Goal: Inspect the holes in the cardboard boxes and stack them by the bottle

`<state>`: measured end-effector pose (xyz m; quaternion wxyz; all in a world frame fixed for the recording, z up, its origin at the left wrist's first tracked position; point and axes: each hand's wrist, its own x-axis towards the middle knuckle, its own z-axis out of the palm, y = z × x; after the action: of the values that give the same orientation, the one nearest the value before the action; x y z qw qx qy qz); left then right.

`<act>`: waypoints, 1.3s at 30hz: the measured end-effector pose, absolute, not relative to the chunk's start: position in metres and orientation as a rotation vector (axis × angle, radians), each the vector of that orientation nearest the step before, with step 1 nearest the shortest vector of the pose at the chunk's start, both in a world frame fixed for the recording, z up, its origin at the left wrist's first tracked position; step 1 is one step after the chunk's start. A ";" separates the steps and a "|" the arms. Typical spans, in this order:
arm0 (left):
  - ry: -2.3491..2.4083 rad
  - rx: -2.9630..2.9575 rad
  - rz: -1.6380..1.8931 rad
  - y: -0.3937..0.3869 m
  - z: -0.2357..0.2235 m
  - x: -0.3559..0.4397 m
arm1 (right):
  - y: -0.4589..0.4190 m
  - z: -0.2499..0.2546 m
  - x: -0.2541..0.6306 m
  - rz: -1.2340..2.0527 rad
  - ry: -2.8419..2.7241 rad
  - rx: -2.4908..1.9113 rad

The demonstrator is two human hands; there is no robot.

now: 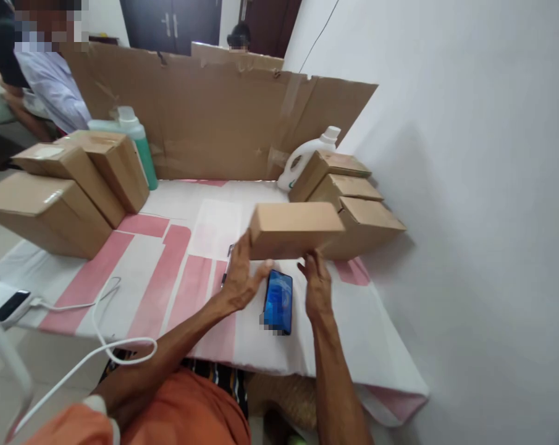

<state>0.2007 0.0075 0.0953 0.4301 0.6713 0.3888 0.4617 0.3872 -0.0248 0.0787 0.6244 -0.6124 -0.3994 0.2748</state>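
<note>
Between my two hands a brown cardboard box (pixel 295 244) is held up over the table, its long side facing me. My left hand (pixel 242 278) presses on the box's left end with the thumb stretched toward the right. At the lower right edge of the box, the curled fingers of my right hand (pixel 317 284) grip it from below; their tips are partly hidden. Just below the box a phone (pixel 279 301) with a lit blue screen lies on the cloth. A white sheet (pixel 217 228) lies behind my left hand, and a pen-like item (pixel 224 272) shows beside it.
Several cardboard boxes stand at the left (pixel 42 210) and right (pixel 372 213) of the pink-and-white tablecloth (pixel 154 296). Behind them are a green bottle (pixel 142 148) and a white jug (pixel 307 151). A cardboard partition (pixel 205 117) closes the back. A white cable (pixel 96 315) crosses the left side; a wall (pixel 483 216) borders the right.
</note>
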 end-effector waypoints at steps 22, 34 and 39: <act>1.704 1.758 1.243 -0.045 0.040 -0.019 | 0.009 0.032 0.195 0.853 -1.221 -1.413; 1.644 2.369 1.222 -0.060 0.081 0.001 | -0.010 0.028 0.186 1.291 -0.917 -1.241; 1.513 2.501 1.089 -0.036 0.094 -0.002 | -0.025 0.030 0.199 1.477 -0.784 -0.979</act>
<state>-0.0017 -0.0358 0.0941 0.0112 0.8018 0.4849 0.3491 0.1989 -0.0252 0.0298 0.5663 -0.4164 -0.3337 0.6281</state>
